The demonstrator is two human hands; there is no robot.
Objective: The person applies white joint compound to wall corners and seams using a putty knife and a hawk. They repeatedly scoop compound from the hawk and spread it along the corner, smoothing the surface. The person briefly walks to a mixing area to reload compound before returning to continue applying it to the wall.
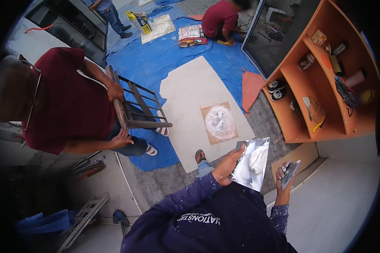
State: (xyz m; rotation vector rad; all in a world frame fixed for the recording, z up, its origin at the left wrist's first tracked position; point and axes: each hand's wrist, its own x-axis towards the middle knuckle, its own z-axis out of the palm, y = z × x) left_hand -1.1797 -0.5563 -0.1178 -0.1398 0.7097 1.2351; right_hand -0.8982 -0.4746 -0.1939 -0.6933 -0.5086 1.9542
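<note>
At the lower middle, my left hand (229,166) grips a square metal plate (247,175) carrying a lump of white paste (257,159). To its right, my right hand (281,177) is closed on a smaller flat metal blade (290,173), smeared with white. Beyond the plate, a brown square sheet (205,116) with white paste (219,122) spread on it lies on a large pale board (190,84) on the floor.
At left, a person in maroon (63,101) holds a metal frame (147,124). An orange shelf unit (297,124) with shoes and tools stands right. Two more people (219,21) (107,17) are farther back on blue tarps (131,50). An aluminium ladder (82,221) sits lower left.
</note>
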